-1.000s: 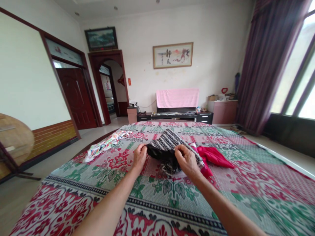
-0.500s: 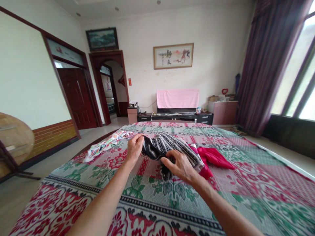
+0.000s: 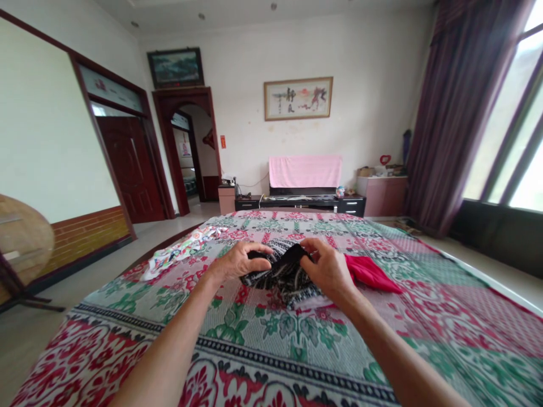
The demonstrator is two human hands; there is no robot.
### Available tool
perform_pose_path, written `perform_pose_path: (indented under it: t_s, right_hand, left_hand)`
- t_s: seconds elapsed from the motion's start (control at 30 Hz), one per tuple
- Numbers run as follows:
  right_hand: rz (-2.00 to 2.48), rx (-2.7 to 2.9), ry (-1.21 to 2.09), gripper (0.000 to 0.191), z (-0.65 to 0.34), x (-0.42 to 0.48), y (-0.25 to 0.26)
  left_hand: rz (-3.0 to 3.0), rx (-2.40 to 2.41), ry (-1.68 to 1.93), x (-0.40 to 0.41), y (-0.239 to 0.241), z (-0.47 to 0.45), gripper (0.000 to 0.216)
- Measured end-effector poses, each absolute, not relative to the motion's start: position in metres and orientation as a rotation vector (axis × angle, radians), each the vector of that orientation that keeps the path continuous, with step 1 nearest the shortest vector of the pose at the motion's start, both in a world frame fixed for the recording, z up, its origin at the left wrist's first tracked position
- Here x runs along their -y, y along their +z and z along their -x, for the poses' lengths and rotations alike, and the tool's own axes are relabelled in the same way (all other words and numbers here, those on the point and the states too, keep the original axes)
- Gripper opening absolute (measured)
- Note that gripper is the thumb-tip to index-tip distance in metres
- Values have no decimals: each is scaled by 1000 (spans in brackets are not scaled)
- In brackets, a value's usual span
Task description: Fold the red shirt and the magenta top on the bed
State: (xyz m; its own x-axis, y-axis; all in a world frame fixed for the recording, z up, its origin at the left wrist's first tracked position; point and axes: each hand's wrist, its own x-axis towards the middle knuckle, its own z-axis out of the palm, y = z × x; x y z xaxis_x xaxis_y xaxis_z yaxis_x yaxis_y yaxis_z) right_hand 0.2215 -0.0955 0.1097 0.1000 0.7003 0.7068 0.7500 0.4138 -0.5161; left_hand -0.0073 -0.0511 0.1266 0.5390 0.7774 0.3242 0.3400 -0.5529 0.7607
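Both hands have shifted in the head view since half a second ago: the right hand [image 3: 331, 270] is higher and farther right, the left hand [image 3: 238, 262] now curls around the dark fabric, and the black-and-white garment [image 3: 297, 285] is more bunched between them. It rests on the floral cover [image 3: 263, 345], its black band [image 3: 291, 257] peaking between the hands. The right grip appears to pinch that band narrowly; the left is a wider curve with dark fabric in its gap, and I cannot tell whether it presses.

Sorting out the band looks like the step in hand; the next move seems to call for an even hold at both ends and freeing the bunched folds.

Red cloth [image 3: 375, 274] lies just beyond the right hand, which hides any contact with the garment, so it might catch. White printed cloth [image 3: 182, 251] lies apart, to the left. A pink cloth [image 3: 305, 171] hangs well beyond, near the wall.
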Motion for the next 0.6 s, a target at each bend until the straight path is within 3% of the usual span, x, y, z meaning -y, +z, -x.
perform_pose_path:
  t_s: [0.1,0.33,0.6]
  right_hand:
    - [1284,1623,-76,29,-225,97,112]
    - [1308,1809,-184,29,-222,97,106]
    - [1233,1800,-157,24,-216,102,112]
  left_hand:
    - [-2242,-889,728,57,128,0,27]
    - [-2233,-1162,1437,46,135,4,32]
    - [-2238,-1368,1905,41,138,11,31]
